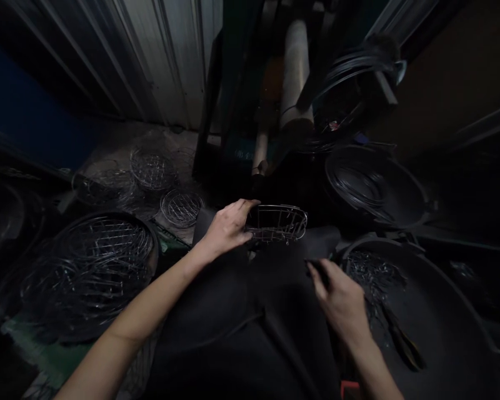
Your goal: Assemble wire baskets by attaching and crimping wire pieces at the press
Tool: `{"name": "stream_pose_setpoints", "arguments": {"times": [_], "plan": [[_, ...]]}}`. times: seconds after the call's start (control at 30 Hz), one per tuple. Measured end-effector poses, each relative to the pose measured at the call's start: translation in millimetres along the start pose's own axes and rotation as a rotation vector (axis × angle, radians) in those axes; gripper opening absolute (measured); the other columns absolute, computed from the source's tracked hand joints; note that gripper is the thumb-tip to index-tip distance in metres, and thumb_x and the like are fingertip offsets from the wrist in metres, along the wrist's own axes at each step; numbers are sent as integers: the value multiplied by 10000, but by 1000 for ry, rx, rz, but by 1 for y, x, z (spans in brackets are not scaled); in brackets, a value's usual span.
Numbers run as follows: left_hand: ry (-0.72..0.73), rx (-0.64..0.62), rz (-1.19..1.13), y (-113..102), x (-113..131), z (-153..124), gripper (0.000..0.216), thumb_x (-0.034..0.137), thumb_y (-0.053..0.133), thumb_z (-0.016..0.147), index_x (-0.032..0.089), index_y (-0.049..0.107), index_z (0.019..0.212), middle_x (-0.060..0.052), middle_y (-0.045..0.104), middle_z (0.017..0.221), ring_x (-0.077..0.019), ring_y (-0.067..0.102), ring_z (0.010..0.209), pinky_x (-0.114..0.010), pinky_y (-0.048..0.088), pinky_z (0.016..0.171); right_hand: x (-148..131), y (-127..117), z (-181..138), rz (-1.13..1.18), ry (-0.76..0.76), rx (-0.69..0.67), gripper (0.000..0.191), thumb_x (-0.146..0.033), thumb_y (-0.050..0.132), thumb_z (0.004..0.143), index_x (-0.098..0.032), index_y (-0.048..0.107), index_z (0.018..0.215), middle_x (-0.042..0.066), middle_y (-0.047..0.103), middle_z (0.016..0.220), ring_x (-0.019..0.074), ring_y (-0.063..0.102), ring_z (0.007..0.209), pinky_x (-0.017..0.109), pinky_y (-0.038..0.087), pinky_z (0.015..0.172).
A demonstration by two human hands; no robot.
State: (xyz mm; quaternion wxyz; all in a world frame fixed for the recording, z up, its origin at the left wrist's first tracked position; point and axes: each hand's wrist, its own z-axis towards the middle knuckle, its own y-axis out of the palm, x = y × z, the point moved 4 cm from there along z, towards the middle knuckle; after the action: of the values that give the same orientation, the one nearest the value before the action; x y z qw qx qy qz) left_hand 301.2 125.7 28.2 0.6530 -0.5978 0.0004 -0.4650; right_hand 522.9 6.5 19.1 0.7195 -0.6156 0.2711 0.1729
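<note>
Dark cloth (233, 333) covers the person's lap at the bottom of the view, with both bare forearms reaching out over it. On the right side, the right hand (339, 297) hovers palm down above the cloth, its fingertips bent around something small and dark. It is too dim to tell whether the hand truly grips it.

Just beyond, a big black basin (441, 311) sits to the right of that hand and holds a heap of short wire pieces (373, 272). To the left of the lap, a round tub (150, 236) is piled with round wire racks (95, 261).

A little farther forward, the left hand (225, 228) is clenched on the left end of a wire basket (281, 223), thumb on top and fingers underneath. The basket lies on its side at the far edge of the cloth, straight ahead between the two hands.

Past it, more round wire baskets (152, 166) lie on the floor to the left, well apart from the hands. To the right, a second dark basin (412, 194) holds coiled wire (358, 186). Farthest off, a pale roll (295, 72) stands upright beside a corrugated metal wall (150, 55).
</note>
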Motion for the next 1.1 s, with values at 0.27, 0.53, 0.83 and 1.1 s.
{"name": "stream_pose_setpoints", "arguments": {"times": [0.27,0.53,0.83,1.1], "plan": [[81,-9,-31,3,3,7,604,216,548,757,158,343,1322,-93,529,1233,-226,513,1150,-359,422,982,11,18,5,248,180,-104,394,-548,506,823,-186,655,868,65,682,800,198,628,678,304,500,626],[99,-33,45,-5,16,17,559,161,524,748,143,365,1283,-118,533,1221,-243,493,1175,-430,349,1066,-53,29,88,629,180,-132,332,-500,611,761,-169,612,775,7,609,653,139,552,546,241,433,500],[88,71,25,-10,-4,20,570,150,525,746,178,350,1288,-98,536,1218,-228,490,1191,-436,369,1064,-67,47,103,519,25,-58,269,-441,529,843,-184,600,809,3,611,730,147,547,666,248,422,627],[71,139,92,-8,-12,26,583,135,551,737,156,345,1282,-120,541,1228,-240,488,1212,-471,362,1079,-75,54,116,551,5,-31,291,-451,525,844,-175,617,845,24,636,786,166,565,722,258,422,664]]}}
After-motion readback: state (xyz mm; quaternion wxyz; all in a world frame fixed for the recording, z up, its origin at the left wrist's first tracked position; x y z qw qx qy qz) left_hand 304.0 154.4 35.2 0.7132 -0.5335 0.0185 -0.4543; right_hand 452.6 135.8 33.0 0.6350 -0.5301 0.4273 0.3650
